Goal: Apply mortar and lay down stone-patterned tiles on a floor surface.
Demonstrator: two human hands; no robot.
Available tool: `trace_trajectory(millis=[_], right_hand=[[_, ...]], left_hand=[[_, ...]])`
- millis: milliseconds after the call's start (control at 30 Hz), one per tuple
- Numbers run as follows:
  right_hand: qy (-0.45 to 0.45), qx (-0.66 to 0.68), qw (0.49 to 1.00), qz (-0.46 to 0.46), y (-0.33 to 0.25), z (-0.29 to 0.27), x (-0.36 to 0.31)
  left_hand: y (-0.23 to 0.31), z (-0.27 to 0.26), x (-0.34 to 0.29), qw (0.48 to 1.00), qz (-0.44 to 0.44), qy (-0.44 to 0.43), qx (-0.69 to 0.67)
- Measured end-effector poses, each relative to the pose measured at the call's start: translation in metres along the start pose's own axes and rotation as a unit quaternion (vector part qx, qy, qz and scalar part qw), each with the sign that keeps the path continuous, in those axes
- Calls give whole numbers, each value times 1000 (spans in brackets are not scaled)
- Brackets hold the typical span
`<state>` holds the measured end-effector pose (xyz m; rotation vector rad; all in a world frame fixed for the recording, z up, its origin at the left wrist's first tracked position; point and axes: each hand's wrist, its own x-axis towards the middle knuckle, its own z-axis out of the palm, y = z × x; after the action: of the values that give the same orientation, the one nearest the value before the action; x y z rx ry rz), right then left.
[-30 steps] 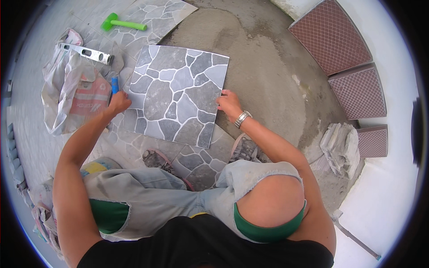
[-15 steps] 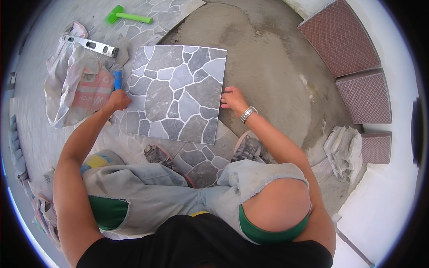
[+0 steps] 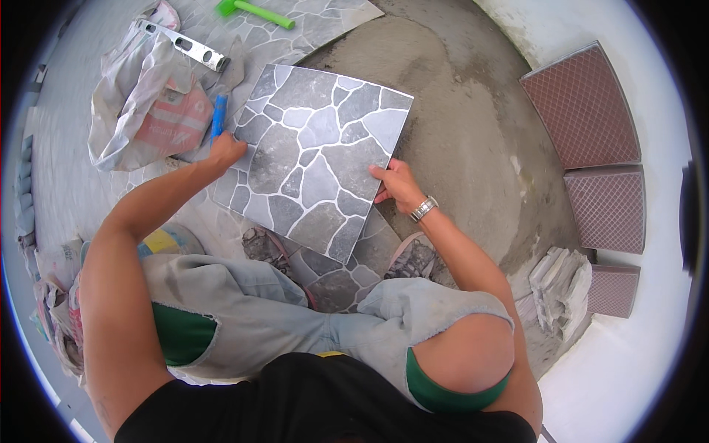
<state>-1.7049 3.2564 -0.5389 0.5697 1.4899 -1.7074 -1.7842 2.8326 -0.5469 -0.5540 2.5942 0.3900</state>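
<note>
A square grey stone-pattern tile (image 3: pixel 314 159) with white joint lines is held up in front of my feet, its near corner pointing toward me. My left hand (image 3: pixel 227 150) is closed on its left edge. On the right edge, my right hand (image 3: pixel 396 184) grips with the thumb on top and fingers underneath. Just beyond my left hand is a blue handle (image 3: pixel 219 114), apparently of a trowel whose blade is only partly visible. Below the tile lies laid flooring (image 3: pixel 336 284) of the same pattern. Wet grey mortar (image 3: pixel 465 140) spreads to the right.
A crumpled sack (image 3: pixel 159 111) with a spirit level (image 3: pixel 185 46) on it lies at left. A green mallet (image 3: pixel 258 12) rests on the far tiles. Brown tiled steps (image 3: pixel 583 111) run along the right wall, near a crumpled paper sack (image 3: pixel 557 288). A bucket (image 3: pixel 173 240) stands by my left knee.
The tile has turned clockwise and its right side has come up. My right hand has closed on the right edge; my left hand has moved rightward with the tile. The view has shifted too.
</note>
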Motion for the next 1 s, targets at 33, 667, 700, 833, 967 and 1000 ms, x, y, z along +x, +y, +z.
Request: trace_trajectory(millis=[33, 667, 700, 833, 967, 1000], right_hand=[[-3, 19, 1000, -25, 0, -1, -1], [-52, 128, 974, -179, -10, 9, -38], [-44, 93, 979, -175, -12, 10, -44], [-41, 75, 967, -239, -8, 10, -49], [-49, 44, 965, -253, 7, 5, -38], [-13, 30, 962, -270, 10, 0, -40]], left_hand=[[4, 4, 2, 1000, -1, 0, -1], [24, 7, 41, 993, -31, -15, -110], [23, 7, 40, 991, -43, -17, -128], [30, 6, 40, 988, -56, -42, -136], [16, -8, 43, 977, 19, -95, -191], [36, -9, 36, 969, -27, -108, -222]])
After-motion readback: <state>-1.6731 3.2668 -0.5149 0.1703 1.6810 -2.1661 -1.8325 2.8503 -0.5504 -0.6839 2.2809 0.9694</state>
